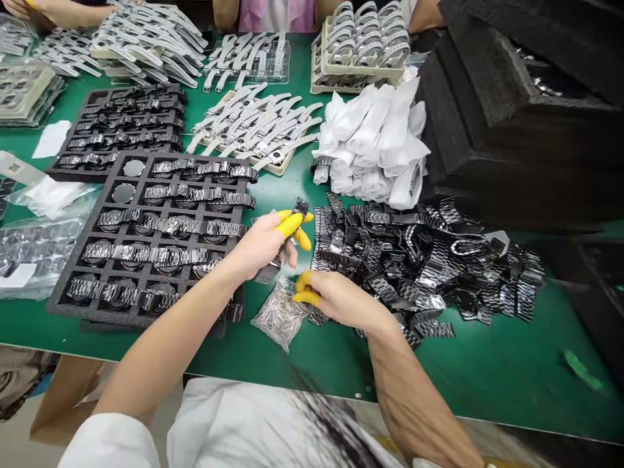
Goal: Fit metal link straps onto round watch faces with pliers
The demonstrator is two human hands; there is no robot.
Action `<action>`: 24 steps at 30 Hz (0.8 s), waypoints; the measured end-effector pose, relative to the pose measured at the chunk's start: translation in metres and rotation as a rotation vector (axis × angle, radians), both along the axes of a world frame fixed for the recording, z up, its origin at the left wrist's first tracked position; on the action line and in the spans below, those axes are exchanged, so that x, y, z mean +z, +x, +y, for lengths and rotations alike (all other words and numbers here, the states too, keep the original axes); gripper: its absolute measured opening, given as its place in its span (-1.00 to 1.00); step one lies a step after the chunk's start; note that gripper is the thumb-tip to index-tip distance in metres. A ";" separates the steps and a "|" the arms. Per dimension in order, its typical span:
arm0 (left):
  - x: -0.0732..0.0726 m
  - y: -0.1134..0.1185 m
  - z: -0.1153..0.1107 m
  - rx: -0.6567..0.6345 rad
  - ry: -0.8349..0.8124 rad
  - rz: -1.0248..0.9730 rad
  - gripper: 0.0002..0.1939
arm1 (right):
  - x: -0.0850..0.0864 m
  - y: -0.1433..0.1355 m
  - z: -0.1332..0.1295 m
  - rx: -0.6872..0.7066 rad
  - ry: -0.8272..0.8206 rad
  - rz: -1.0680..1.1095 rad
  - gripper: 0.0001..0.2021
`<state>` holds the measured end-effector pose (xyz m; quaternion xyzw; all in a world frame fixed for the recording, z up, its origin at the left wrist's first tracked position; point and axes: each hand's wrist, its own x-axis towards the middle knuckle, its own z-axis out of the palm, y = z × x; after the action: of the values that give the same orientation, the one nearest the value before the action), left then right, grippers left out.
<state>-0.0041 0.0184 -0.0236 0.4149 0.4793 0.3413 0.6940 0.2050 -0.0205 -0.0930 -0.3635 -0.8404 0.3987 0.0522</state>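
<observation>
My left hand point(267, 242), in yellow finger cots, is closed on a black metal watch band point(301, 207), whose end sticks up between thumb and forefinger. To its right, my right hand point(344, 298) also wears yellow finger cots. Its thumb and forefinger are pinched together at the upper edge of a clear plastic bag point(279, 318) of thin silver pins. Whatever lies between those fingertips is too small to make out. Beside my right hand spreads a big heap of black metal watch bands point(419, 260).
A black foam tray point(63, 289) of black-banded watches stands at left, another tray point(73, 170) behind it. White-wrapped pieces point(375, 140) are piled beyond the heap. Trays of white-strapped watches point(256, 127) lie farther back. Black foam blocks point(487, 130) rise at right. Other people sit opposite.
</observation>
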 end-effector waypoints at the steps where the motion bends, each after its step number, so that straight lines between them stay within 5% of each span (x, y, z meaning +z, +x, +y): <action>1: -0.001 -0.001 0.000 -0.001 0.016 -0.006 -0.82 | 0.000 0.002 0.001 -0.027 -0.037 0.047 -0.84; 4: -0.004 -0.001 -0.001 -0.004 0.037 -0.016 -0.91 | 0.002 0.003 0.003 -0.203 -0.150 0.323 -0.77; 8: -0.006 0.003 -0.004 -0.043 0.015 0.013 -0.89 | 0.003 -0.008 0.002 -0.700 -0.132 0.812 -0.66; 10: -0.009 0.005 -0.005 -0.095 -0.004 0.038 -0.82 | 0.003 -0.016 0.001 -0.840 -0.099 0.925 -0.62; 15: -0.012 0.004 -0.008 -0.239 -0.006 0.092 -0.69 | 0.006 -0.023 0.003 -0.905 -0.175 0.959 -0.57; 24: -0.012 0.002 -0.008 -0.286 -0.003 0.079 -0.59 | 0.007 -0.023 0.007 -0.853 -0.454 1.028 -0.54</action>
<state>-0.0019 0.0102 -0.0359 0.4913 0.4427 0.2214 0.7167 0.1821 -0.0139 -0.0857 -0.4286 -0.3896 0.6303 0.5170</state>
